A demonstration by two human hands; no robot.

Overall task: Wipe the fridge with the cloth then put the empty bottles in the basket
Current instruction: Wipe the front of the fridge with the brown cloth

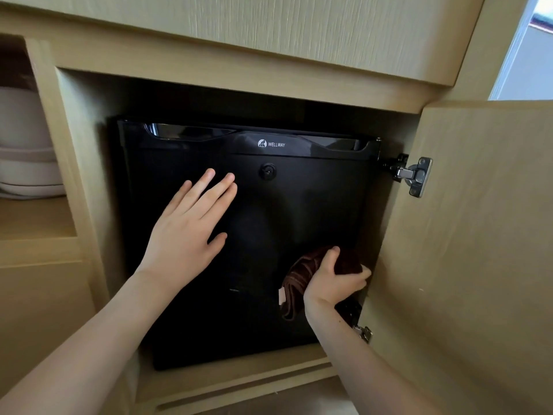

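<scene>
Brown cloth (311, 274), bunched in the closed right hand (332, 283), should sweep leftward with even pressure toward the flat, open left hand (182, 235) bracing the fridge (299, 205) door.

Black fridge (239, 265) sits on wooden cabinet floor (239, 375).

Pale wood cabinetry (269, 34) fills my view, with a dark recess in it. Its door (466, 235) stands open to my right on a metal hinge (417, 176). Far right, daylight comes through a window (529, 55). Left, white bowls (27, 163) sit stacked on a shelf (36, 217).
</scene>
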